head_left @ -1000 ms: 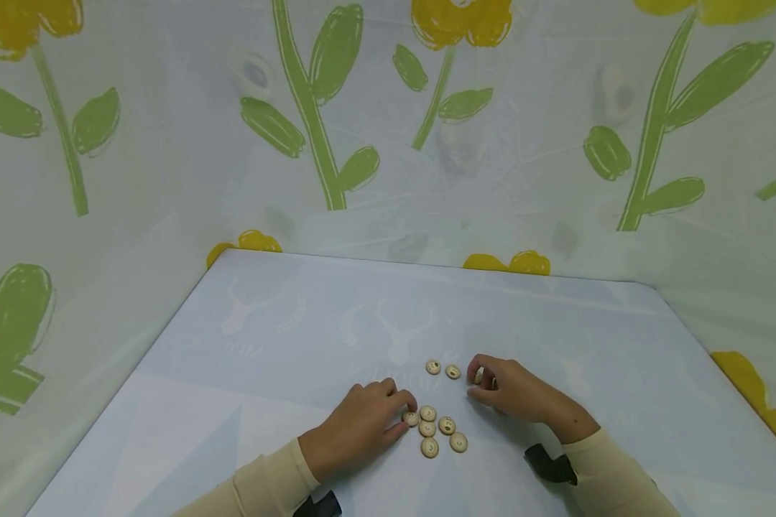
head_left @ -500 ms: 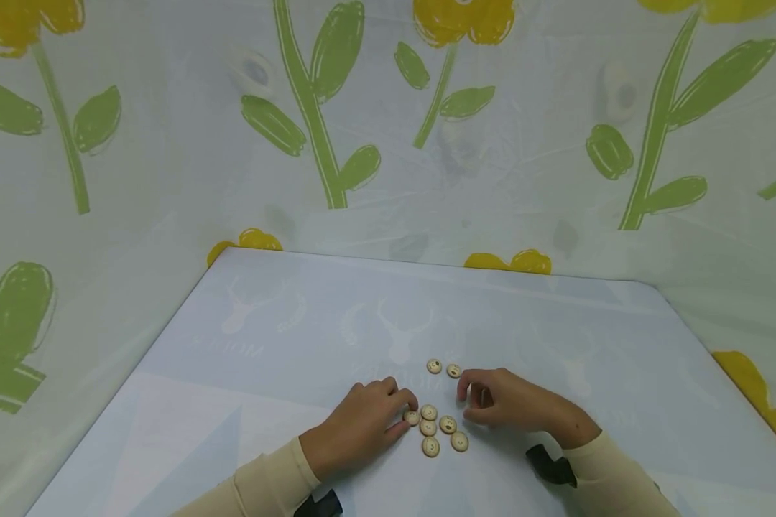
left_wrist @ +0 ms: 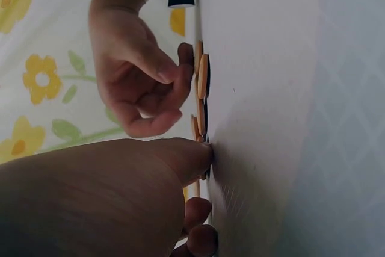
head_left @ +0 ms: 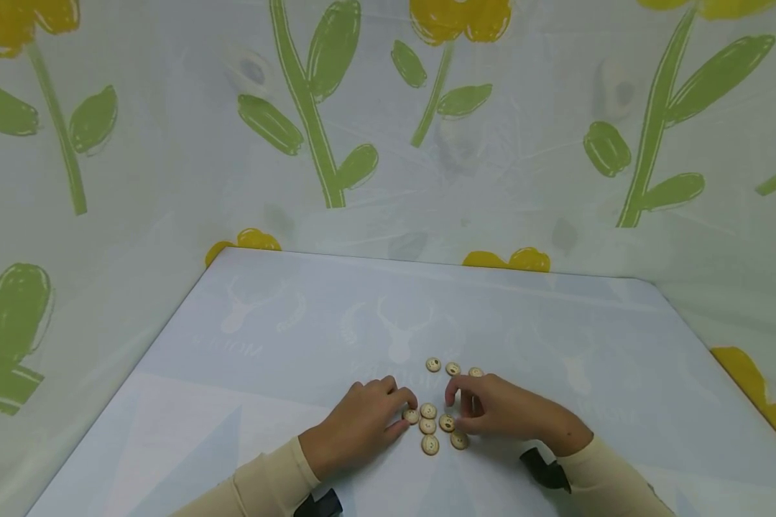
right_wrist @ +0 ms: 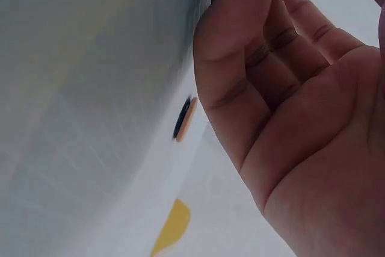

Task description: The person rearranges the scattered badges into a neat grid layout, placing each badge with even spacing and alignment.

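Several round, pale wooden button-like discs with small dark marks lie flat on the table. My left hand rests at the left of the near cluster, its thumb and index finger pinching the leftmost disc. Over the cluster's right side hovers my right hand, fingers loosely bent, thumb and index finger apart with nothing between them. Its thumb tip is right at a disc with a darker mark; another disc lies just below. In the left wrist view, discs appear edge-on between both hands.
A row of three discs, the middle one among them, lies beyond the cluster; my right hand partly covers the rightmost one. The pale table ends at a flower-printed cloth behind and at the sides.
My right hand has moved left and nearer from the far row to the cluster, letting go of the row's rightmost disc, which now shows behind it. My left hand has stayed in place.
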Action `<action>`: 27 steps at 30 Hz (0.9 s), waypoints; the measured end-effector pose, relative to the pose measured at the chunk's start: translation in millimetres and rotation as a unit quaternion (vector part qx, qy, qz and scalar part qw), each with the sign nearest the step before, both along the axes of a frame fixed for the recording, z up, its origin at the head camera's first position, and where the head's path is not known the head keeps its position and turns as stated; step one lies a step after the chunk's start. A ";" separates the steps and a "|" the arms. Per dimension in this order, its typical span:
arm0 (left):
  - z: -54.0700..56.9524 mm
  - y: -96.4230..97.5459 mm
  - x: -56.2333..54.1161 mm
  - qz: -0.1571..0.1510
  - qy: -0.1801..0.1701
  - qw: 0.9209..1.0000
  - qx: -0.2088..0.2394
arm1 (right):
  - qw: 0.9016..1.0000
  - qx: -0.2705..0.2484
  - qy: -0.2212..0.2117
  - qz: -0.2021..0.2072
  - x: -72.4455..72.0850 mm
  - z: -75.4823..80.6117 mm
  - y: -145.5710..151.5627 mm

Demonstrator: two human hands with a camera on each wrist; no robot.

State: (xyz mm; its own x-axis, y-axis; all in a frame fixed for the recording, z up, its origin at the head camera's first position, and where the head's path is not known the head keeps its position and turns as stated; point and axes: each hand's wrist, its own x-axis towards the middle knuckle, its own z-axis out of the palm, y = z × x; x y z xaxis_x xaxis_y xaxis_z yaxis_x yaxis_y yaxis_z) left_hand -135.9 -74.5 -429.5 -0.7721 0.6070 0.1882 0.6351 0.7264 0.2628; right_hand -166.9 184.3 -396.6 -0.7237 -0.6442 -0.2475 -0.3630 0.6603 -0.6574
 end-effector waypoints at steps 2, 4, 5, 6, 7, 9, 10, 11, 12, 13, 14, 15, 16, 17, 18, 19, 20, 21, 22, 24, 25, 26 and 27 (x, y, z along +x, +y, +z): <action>0.4 -0.1 0.3 0.000 0.000 1.000 0.001 | 1.000 0.000 0.004 0.003 0.9 -0.7 -1.2; 1.0 -0.1 0.5 0.000 -0.001 1.000 0.001 | 1.000 0.000 0.006 0.006 1.6 -1.0 -2.5; 1.3 -0.1 0.6 -0.001 0.000 1.000 0.001 | 1.000 0.001 0.007 0.007 1.9 -1.1 -3.2; 1.5 0.0 0.6 -0.001 -0.001 1.000 0.001 | 1.000 0.003 0.008 0.007 2.3 -1.1 -3.9; 1.8 0.0 0.7 -0.001 -0.002 1.000 0.001 | 1.000 0.006 0.010 0.006 2.6 -1.1 -4.5; 2.1 0.1 0.7 0.000 -0.002 1.000 0.001 | 1.000 0.011 0.014 0.004 3.2 -0.9 -5.8; 2.2 0.2 0.7 -0.001 -0.002 1.000 0.000 | 1.000 0.014 0.016 0.002 3.5 -0.8 -6.4; 2.3 0.2 0.8 -0.001 -0.001 1.000 0.000 | 1.000 0.017 0.018 0.001 3.8 -0.7 -7.0; 2.3 0.3 0.8 -0.001 -0.001 1.000 -0.001 | 1.000 0.020 0.022 0.000 4.2 -0.7 -7.5; 2.5 0.3 0.9 -0.001 0.000 1.000 -0.001 | 0.999 0.022 0.025 0.000 4.5 -0.6 -8.0; 2.6 0.3 1.0 -0.001 0.000 1.000 -0.002 | 0.999 0.024 0.027 0.000 4.8 -0.6 -8.4; 2.7 0.3 1.1 -0.001 -0.001 1.000 -0.001 | 0.999 0.026 0.030 0.000 5.1 -0.7 -8.8; 2.9 0.3 1.2 -0.001 -0.002 1.000 -0.001 | 0.999 0.028 0.033 0.001 5.4 -0.8 -9.2; 3.1 0.3 1.3 -0.001 -0.004 1.000 -0.001 | 0.999 0.029 0.035 0.001 5.6 -1.0 -9.5; 3.3 0.4 1.3 0.000 -0.005 1.000 -0.002 | 0.999 0.030 0.037 0.001 5.9 -1.1 -9.8; 3.5 0.4 1.3 0.001 -0.007 1.000 -0.002 | 0.999 0.030 0.037 0.001 6.1 -1.2 -10.1; 3.6 0.5 1.4 0.001 -0.009 1.000 -0.002 | 0.999 0.031 0.039 0.001 6.2 -1.6 -10.3; 3.7 0.5 1.4 0.002 -0.009 1.000 -0.003 | 0.999 0.031 0.039 0.000 6.3 -1.9 -10.6; 3.7 0.6 1.5 0.002 -0.008 1.000 -0.004 | 0.999 0.031 0.040 0.000 6.5 -2.2 -10.7; 3.7 0.7 1.6 0.003 -0.007 1.000 -0.006 | 0.999 0.032 0.040 -0.001 6.7 -3.0 -10.8; 3.5 0.7 1.6 0.004 -0.007 1.000 -0.006 | 0.999 0.033 0.042 -0.001 6.8 -3.5 -10.8; 3.4 0.7 1.7 0.004 -0.007 1.000 -0.006 | 0.999 0.034 0.042 -0.001 6.7 -3.9 -10.9; 3.3 0.7 1.7 0.005 -0.006 1.000 -0.007 | 0.999 0.034 0.043 -0.001 6.8 -4.2 -11.0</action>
State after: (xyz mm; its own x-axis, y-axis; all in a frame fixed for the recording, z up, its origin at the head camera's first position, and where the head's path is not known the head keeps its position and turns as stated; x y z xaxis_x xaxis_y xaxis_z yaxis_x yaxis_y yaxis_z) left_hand -134.2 -73.7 -426.3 -0.7801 0.6021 0.1700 0.6248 0.7358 0.2611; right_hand -160.1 173.3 -400.8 -0.7457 -0.6261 -0.2279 -0.4141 0.7035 -0.5776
